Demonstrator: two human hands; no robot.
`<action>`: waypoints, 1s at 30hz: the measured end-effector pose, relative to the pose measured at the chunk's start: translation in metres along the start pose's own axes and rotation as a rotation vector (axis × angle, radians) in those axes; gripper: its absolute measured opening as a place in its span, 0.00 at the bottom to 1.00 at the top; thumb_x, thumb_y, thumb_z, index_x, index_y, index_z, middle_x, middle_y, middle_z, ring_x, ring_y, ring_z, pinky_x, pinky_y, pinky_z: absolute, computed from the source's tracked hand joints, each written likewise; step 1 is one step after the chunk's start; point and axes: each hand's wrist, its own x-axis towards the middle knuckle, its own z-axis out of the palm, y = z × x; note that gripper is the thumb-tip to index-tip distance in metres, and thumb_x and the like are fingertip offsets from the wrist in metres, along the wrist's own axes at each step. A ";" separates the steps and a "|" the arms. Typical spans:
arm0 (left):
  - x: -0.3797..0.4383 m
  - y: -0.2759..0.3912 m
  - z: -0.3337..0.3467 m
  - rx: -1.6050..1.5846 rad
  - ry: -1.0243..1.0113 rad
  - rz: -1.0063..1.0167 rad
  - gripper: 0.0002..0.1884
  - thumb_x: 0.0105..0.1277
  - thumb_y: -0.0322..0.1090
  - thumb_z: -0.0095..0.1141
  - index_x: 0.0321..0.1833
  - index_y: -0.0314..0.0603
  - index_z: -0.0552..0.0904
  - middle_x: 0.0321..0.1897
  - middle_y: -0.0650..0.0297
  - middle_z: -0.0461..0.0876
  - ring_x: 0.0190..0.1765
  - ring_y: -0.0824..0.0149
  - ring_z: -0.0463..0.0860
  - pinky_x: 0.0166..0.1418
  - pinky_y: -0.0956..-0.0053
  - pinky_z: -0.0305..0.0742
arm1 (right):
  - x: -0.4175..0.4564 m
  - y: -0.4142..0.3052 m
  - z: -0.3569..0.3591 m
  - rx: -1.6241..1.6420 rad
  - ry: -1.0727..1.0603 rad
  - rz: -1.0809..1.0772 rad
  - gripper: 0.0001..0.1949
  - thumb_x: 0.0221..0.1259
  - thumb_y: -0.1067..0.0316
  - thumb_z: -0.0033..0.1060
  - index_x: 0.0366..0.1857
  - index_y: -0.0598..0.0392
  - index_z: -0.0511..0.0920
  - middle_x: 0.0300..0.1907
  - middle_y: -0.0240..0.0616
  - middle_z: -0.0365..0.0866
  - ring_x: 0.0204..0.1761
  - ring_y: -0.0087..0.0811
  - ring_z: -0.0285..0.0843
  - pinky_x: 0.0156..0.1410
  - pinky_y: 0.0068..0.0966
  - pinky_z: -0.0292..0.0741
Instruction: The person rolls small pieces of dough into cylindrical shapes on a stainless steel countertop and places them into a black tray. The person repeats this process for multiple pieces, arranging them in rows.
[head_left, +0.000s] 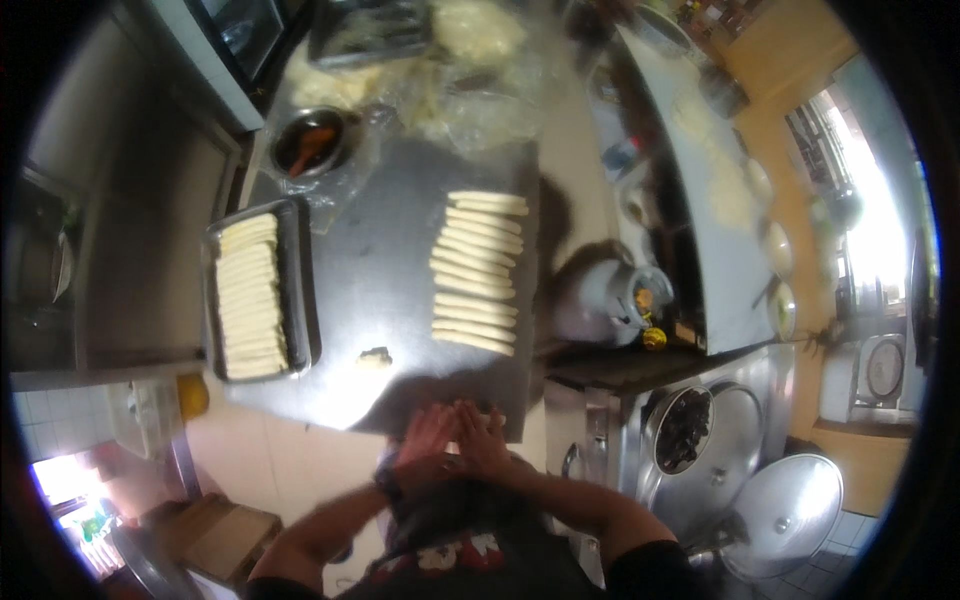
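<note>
My left hand (429, 435) and my right hand (480, 441) lie side by side, palms down, at the near edge of the steel table (360, 277). A bit of pale dough (496, 420) shows by the right fingertips; whatever else lies under the palms is hidden. Ahead of the right hand, a column of several rolled dough strips (474, 274) lies crosswise on the steel. To the left, a dark rectangular tray (302, 300) holds a close row of similar dough strips (251, 300). A small dough scrap (373, 358) sits between them, ahead of the left hand.
A bowl of dark liquid (311, 142) with a brush-like tool stands at the far left. Clear plastic sheeting (480, 112) covers pale dough at the back. Right of the table are a gas cylinder (600, 304) and a steel counter with round lids (784, 517).
</note>
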 end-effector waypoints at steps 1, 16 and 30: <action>0.031 0.024 -0.019 0.122 0.076 -0.028 0.45 0.80 0.60 0.55 0.86 0.27 0.65 0.87 0.40 0.64 0.91 0.38 0.58 0.90 0.28 0.50 | -0.002 0.010 0.023 0.148 0.046 -0.030 0.50 0.73 0.33 0.57 0.86 0.66 0.63 0.92 0.56 0.52 0.94 0.53 0.43 0.89 0.78 0.40; 0.137 0.007 -0.034 0.396 0.198 -0.321 0.55 0.76 0.75 0.49 0.89 0.30 0.63 0.92 0.38 0.53 0.93 0.35 0.49 0.89 0.24 0.43 | 0.076 0.064 -0.025 -0.118 0.458 0.179 0.39 0.77 0.42 0.53 0.81 0.65 0.69 0.87 0.61 0.62 0.91 0.57 0.52 0.90 0.70 0.45; 0.139 -0.028 -0.103 0.180 0.366 -0.302 0.43 0.79 0.56 0.57 0.87 0.32 0.66 0.88 0.35 0.61 0.90 0.33 0.58 0.90 0.35 0.53 | 0.077 0.089 -0.059 0.170 0.622 0.271 0.47 0.69 0.48 0.73 0.85 0.67 0.63 0.88 0.66 0.57 0.90 0.63 0.55 0.91 0.64 0.50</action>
